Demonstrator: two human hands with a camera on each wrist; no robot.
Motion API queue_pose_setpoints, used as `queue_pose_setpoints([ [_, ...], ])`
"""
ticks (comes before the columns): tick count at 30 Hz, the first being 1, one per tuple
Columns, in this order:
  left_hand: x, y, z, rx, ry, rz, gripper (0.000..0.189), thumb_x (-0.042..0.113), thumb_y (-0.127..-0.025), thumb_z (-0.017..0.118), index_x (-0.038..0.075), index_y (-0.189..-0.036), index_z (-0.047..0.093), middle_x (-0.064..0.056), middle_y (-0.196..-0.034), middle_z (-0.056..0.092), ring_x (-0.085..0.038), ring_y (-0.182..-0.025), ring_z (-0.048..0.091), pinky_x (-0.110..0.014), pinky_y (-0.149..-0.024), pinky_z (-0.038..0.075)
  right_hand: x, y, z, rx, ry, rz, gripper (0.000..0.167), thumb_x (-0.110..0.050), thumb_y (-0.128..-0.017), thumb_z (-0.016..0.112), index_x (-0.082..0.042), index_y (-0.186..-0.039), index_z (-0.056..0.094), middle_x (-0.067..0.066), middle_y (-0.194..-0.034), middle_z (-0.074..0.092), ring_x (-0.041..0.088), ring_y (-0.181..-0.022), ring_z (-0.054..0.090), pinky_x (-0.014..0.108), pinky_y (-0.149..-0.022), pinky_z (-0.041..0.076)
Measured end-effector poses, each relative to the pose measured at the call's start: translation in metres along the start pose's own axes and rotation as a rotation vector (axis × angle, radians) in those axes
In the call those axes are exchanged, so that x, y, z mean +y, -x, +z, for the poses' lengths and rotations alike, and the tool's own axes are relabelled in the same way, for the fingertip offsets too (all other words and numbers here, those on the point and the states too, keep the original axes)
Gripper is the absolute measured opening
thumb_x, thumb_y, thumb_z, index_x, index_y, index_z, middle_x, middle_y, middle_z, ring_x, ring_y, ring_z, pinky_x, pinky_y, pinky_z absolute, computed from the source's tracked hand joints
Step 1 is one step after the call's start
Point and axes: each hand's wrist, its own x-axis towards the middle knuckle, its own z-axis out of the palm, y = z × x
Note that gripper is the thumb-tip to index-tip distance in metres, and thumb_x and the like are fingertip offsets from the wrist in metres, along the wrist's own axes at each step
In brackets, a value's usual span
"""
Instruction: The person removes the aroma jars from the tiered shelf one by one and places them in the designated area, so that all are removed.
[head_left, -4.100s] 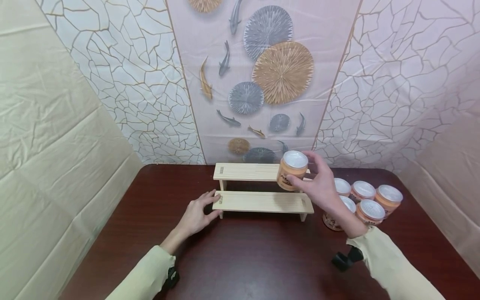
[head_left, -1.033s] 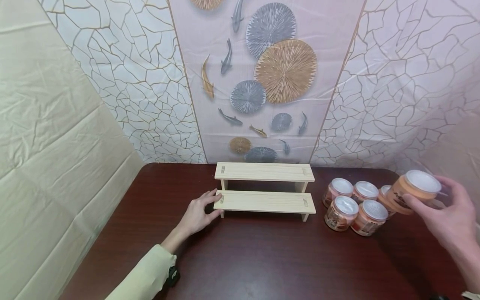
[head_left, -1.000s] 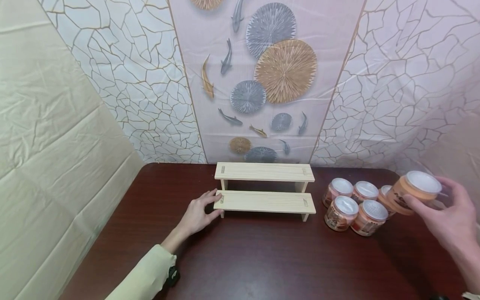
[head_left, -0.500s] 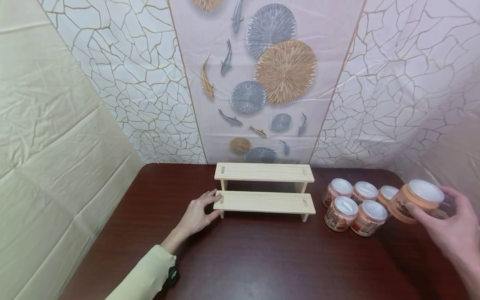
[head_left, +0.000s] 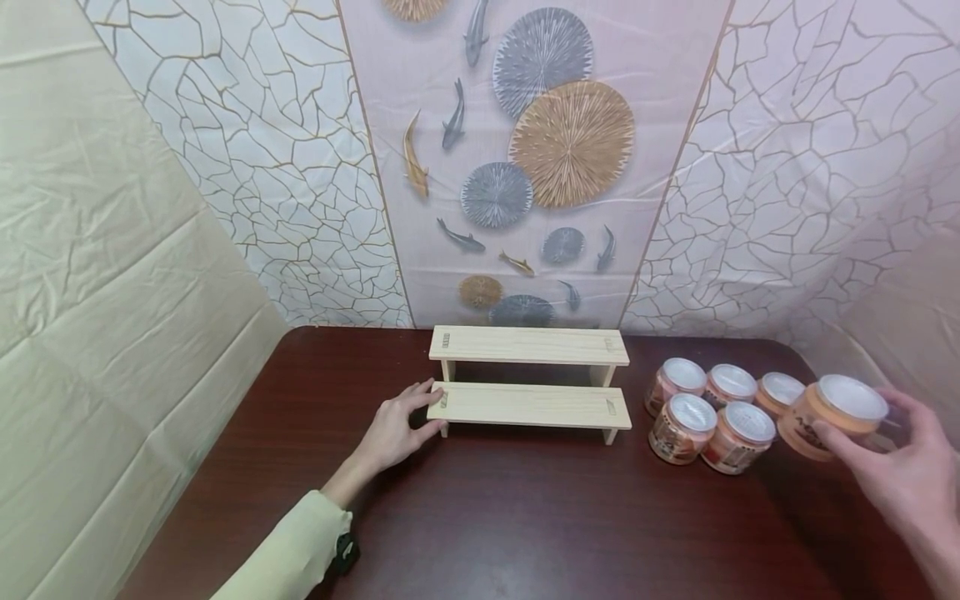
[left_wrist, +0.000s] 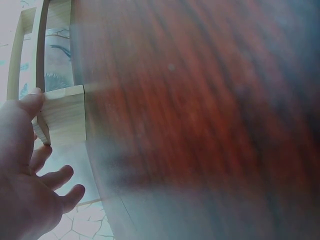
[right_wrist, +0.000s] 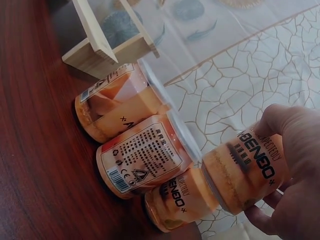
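Observation:
At the right of the head view my right hand (head_left: 903, 458) grips an orange jar (head_left: 813, 425) with a white lid, thumb on its near side. The right wrist view shows this jar (right_wrist: 245, 170) tilted in the frame, its printed label facing the camera, close over a neighbouring jar. Left of it, several matching jars (head_left: 681, 429) stand grouped on the table. My left hand (head_left: 390, 429) pinches the left end of the lower board of a two-step wooden shelf (head_left: 525, 404). Seen from the left wrist, thumb and forefinger lie on either side of the board's corner (left_wrist: 42, 131).
The shelf's upper step (head_left: 528, 343) stands behind the lower one, near the patterned backdrop (head_left: 495, 196). Both steps are bare. A dark reddish-brown table (head_left: 510, 517) spreads in front, with a beige cloth wall (head_left: 120, 333) along the left.
My right hand has carried the jar from over the shelf's right end to the right side of the group, then lowered it over the last second. The left hand stays on the shelf.

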Motion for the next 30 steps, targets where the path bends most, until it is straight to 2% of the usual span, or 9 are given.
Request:
queue_pose_setpoints([
  [3,0.000,0.000,0.000,-0.002,0.002,-0.001,0.047,0.020,-0.086,0.081,0.002,-0.127,0.068,-0.021,-0.138,0.057,-0.047,-0.126,0.052,-0.060,-0.099,0.043,0.003,0.002,0.000,-0.009,0.016,-0.004,0.066,-0.001,-0.079,0.080,-0.029,-0.129,0.048,-0.022,-0.106,0.045,-0.014,-0.086,0.047,0.001,-0.074,0.042],
  [10,0.002,0.001,0.000,-0.004,0.001,-0.006,0.047,0.020,-0.086,0.081,0.003,-0.127,0.069,-0.021,-0.138,0.057,-0.046,-0.126,0.052,-0.060,-0.099,0.044,0.009,0.006,0.001,-0.012,0.024,-0.008,0.064,-0.002,-0.078,0.082,-0.033,-0.124,0.051,-0.023,-0.105,0.045,-0.013,-0.087,0.047,0.001,-0.075,0.040],
  [17,0.005,0.001,-0.003,-0.013,0.014,-0.023,0.048,0.020,-0.085,0.082,0.002,-0.128,0.068,-0.020,-0.139,0.056,-0.046,-0.128,0.050,-0.058,-0.101,0.042,0.013,0.007,0.002,-0.021,-0.040,-0.010,0.064,0.005,-0.076,0.080,-0.035,-0.117,0.052,-0.020,-0.106,0.047,-0.014,-0.088,0.049,0.001,-0.075,0.041],
  [30,0.004,0.000,-0.002,-0.006,0.009,-0.014,0.047,0.018,-0.085,0.081,0.001,-0.127,0.068,-0.022,-0.138,0.056,-0.047,-0.127,0.051,-0.059,-0.100,0.043,0.025,0.016,0.005,-0.042,0.013,0.010,0.065,0.001,-0.078,0.081,-0.037,-0.118,0.047,-0.024,-0.101,0.045,-0.018,-0.083,0.047,0.001,-0.072,0.042],
])
